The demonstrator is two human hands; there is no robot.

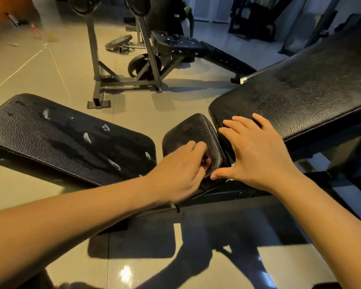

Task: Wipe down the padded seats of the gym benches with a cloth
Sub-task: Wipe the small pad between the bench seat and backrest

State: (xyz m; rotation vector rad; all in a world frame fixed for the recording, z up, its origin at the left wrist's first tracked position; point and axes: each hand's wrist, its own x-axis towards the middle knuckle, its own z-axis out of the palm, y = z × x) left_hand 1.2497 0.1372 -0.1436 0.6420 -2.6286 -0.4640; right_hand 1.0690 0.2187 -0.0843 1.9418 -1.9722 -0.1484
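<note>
A small black padded seat (193,130) sits in the middle, between a long black backrest pad (300,94) on the right and another black bench pad (56,138) with torn white patches on the left. My left hand (179,170) lies on the near edge of the small seat with its fingers curled; something reddish (206,162) shows between them, too little to name. My right hand (256,151) is spread flat, its fingers resting on the near end of the backrest pad and its thumb at the seat's corner.
A third bench with a metal rack (146,59) stands further back, and weight plates (118,41) lie on the tiled floor behind it. More dark gym machines (252,15) stand at the back right. The bench's black frame bar (227,195) runs under my hands.
</note>
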